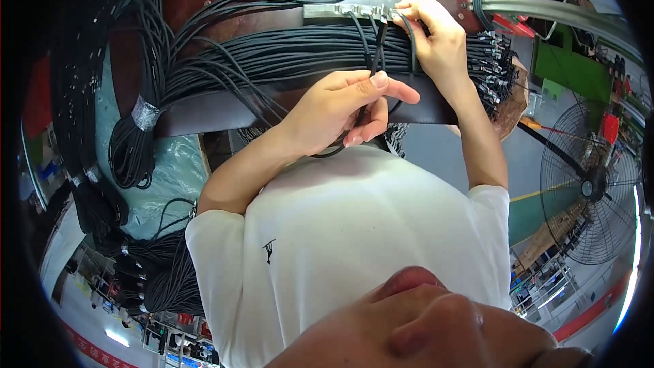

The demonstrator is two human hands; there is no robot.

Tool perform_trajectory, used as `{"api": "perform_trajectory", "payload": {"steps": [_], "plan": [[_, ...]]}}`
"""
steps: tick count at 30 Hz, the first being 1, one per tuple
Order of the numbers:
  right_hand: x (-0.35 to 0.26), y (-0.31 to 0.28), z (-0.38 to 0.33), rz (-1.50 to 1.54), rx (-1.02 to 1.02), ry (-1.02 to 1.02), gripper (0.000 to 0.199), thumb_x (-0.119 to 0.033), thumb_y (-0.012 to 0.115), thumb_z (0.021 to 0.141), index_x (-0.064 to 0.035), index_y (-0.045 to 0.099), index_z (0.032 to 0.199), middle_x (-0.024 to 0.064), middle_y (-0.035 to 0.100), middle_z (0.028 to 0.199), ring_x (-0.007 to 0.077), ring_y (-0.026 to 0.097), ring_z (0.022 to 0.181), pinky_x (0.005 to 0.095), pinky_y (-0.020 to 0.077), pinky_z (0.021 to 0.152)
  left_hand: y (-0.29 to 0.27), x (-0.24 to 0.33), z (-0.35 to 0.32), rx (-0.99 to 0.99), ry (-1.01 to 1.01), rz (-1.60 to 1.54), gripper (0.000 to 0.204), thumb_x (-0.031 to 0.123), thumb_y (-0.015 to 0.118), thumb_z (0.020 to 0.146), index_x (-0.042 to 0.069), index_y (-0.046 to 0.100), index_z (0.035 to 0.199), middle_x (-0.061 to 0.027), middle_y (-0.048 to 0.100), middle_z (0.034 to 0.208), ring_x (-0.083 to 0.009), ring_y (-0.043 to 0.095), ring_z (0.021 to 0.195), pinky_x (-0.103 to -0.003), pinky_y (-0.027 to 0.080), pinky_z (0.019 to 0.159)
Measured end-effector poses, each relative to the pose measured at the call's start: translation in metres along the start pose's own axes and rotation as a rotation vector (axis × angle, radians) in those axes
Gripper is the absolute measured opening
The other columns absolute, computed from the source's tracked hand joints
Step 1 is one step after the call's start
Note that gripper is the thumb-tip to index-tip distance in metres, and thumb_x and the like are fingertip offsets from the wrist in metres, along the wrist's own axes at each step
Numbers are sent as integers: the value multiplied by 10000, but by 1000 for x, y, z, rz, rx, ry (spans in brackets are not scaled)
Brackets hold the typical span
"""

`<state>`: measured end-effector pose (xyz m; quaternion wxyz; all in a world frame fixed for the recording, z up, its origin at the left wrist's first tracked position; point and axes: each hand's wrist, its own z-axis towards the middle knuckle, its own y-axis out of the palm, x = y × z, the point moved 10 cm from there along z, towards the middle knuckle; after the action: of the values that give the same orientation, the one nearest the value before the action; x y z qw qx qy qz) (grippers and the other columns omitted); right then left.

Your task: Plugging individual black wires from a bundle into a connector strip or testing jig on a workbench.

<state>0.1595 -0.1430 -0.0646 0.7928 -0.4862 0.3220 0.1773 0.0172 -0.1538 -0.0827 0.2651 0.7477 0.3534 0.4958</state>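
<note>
Head view: the brown bench (204,112) runs across the upper middle of the frame, its near edge just above the white shirt (354,245). The bench top is crowded; a thick layer of black cables (272,61) lies along it from left to right, ending in a fringe of plugs (494,61) at upper right. A taped coil (136,136) hangs over the left end. Open floor shows only at right centre, beside a fan (593,184).

The left hand (337,112) sits at frame centre, just off the bench's near edge. Its thumb and forefinger are pinched closed on a thin black cable (377,48), the other fingers curled under. The cable rises from the pinch to a grey metal bar (340,11) at upper centre, and a loop of it sags below the palm.

The right hand (436,37) rests over the cable layer at upper centre-right, fingers bent down at the bar's right end, touching a cable (411,41) there. Whether it grips that one I cannot tell.
</note>
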Motion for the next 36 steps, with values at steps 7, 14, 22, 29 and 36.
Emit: {"api": "perform_trajectory", "payload": {"steps": [7,14,22,29,36], "plan": [[-9,-7,0,-94,-69,-46,180,71,657,795,-1,599,950,119,653,1008,239,671,865,312,550,777,5,0,4,-35,-39,-18,509,341,343,1045,-89,570,1193,-34,495,554,-60,400,423,-189,330,397],[-86,-37,-7,-419,143,-632,221,-155,679,768,-94,642,977,15,644,911,200,630,847,339,469,724,32,14,13,-73,-132,-41,504,361,365,1033,-76,559,1194,-74,585,645,-106,505,456,-220,422,447],[-79,-54,-8,-578,218,-464,183,-73,673,756,-99,659,937,15,646,895,193,625,860,328,466,736,16,29,18,73,-36,124,290,264,529,987,-4,628,937,-70,662,748,-112,614,576,-219,505,549],[6,-25,0,8,-28,-36,121,11,680,759,0,613,859,100,655,898,243,633,879,324,494,810,13,63,-17,199,391,1215,260,203,546,970,-8,692,930,-35,661,683,-88,604,586,-212,483,553],[28,-16,3,196,-120,123,103,45,642,778,12,614,871,83,641,867,202,633,793,278,500,749,-26,70,-27,279,268,1000,258,194,537,976,-15,688,989,-31,634,706,-64,573,643,-212,478,584]]}}
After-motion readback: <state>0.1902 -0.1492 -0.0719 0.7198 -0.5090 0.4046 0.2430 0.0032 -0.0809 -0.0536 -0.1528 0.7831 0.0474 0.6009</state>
